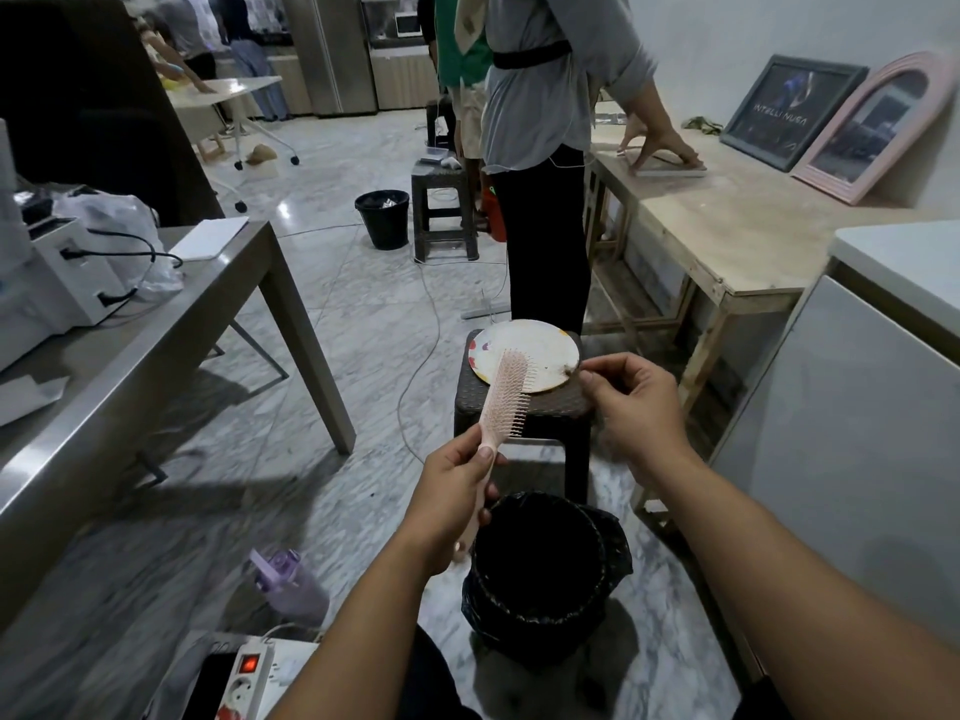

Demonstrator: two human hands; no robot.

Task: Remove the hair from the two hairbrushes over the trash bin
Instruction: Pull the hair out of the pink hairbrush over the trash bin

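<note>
On the left, the left hand (457, 478) grips the handle of a pink hairbrush (506, 394), fingers curled round it, bristles tilted up to the right. Just below sits the black-lined trash bin (543, 569) on the floor. Farther off, a round plate (540, 350) rests on a dark stool (519, 407). To the right, the right hand (631, 402) hovers with fingertips pinched together; can't tell whether there's hair in them.
</note>
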